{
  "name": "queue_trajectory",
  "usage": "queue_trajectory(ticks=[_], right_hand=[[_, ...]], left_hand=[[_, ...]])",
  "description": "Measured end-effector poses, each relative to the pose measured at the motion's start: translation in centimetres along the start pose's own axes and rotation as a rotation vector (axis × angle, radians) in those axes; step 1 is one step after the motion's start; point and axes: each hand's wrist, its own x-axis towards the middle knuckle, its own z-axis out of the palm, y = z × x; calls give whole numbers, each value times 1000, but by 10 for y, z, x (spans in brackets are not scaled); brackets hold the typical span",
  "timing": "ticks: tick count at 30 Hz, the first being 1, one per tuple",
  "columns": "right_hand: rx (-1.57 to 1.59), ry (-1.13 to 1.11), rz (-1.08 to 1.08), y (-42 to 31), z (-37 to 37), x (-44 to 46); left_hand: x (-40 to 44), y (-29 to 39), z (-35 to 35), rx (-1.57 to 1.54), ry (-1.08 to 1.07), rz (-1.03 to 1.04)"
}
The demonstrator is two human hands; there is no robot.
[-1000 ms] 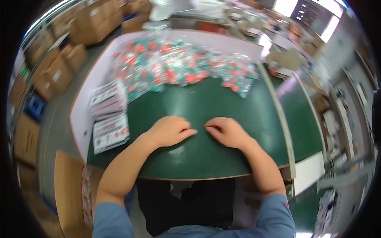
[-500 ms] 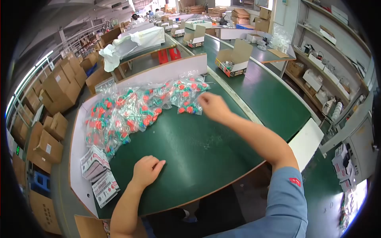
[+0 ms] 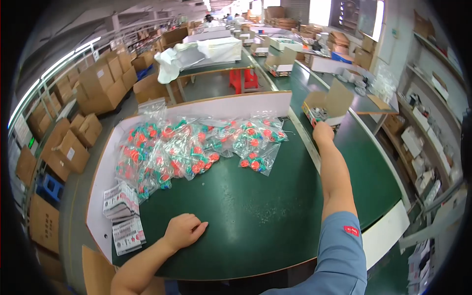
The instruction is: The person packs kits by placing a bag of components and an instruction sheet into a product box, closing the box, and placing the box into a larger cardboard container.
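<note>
My left hand (image 3: 184,230) rests on the green tabletop (image 3: 236,236), fingers loosely curled and thumb held out, with nothing visible in it. Out at arm's length, my right hand (image 3: 323,132) grips the near side of an open cardboard box (image 3: 335,105) on the green conveyor; its fingertips are partly hidden. The box's lid flap stands up, and small packed items show inside. A pile of clear plastic bags (image 3: 169,152) with red, green and blue parts lies along the table's back and left. The nearest single bag (image 3: 255,162) is at the pile's right end.
Stacks of printed leaflets (image 3: 123,211) lie by the white left wall of the table. A low white board (image 3: 231,104) runs along the back. Further up the conveyor stand more open boxes (image 3: 280,63). Shelves (image 3: 418,113) line the right side, and cartons (image 3: 105,81) fill the left.
My right hand has moved from beside the bags' right end, forward and right to the open cardboard box. The view has shifted, while my left hand remains on the table.
</note>
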Motion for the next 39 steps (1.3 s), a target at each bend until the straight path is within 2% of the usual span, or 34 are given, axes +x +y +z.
queue_trajectory(ticks=[4,6,8,12,16,18,20,22,25,27,29,31,33,34,36,37,39], right_hand=[[40,157,-151,24,-18,-18],[184,229,-206,29,-45,-58],[229,311,-432,47,-65,-99],[335,209,-596,25,-139,-238],[426,1,-614,-9,-156,-360],[453,2,-729,-22,-145,-402],[416,-28,-712,-34,-132,-433],[381,-67,-694,-34,-121,-458],[353,-4,-672,-33,-115,-464],[375,56,-648,-38,-120,-463],[414,139,-619,-34,-126,-469],[462,180,-552,-28,-129,-486],[565,301,-480,-31,-136,-487],[571,306,-484,-38,-143,-484],[853,111,-476,-58,-161,-488],[992,9,-466,-69,-167,-490],[1273,-332,-287,-97,-174,-479]], left_hand=[[-3,-2,-1,-6,-3,20],[-6,2,-3,-16,-10,-13],[-2,-1,-5,-26,-11,-3],[-5,-1,-4,-17,-15,18],[-1,-32,8,-248,91,-117],[29,-39,-2,-650,155,-617],[65,-60,-12,-723,130,-837],[89,-77,-13,-858,124,-955],[96,-111,16,-865,142,-917],[95,-113,12,-864,140,-890],[81,-99,-3,-705,170,-761],[57,-77,-28,-853,243,-641],[26,-41,-60,-1260,335,-586],[12,-25,-75,-1256,340,-581],[-19,5,-99,-1530,384,-448],[-31,20,-107,-1522,385,-456],[-44,55,-114,-1676,351,-339]])
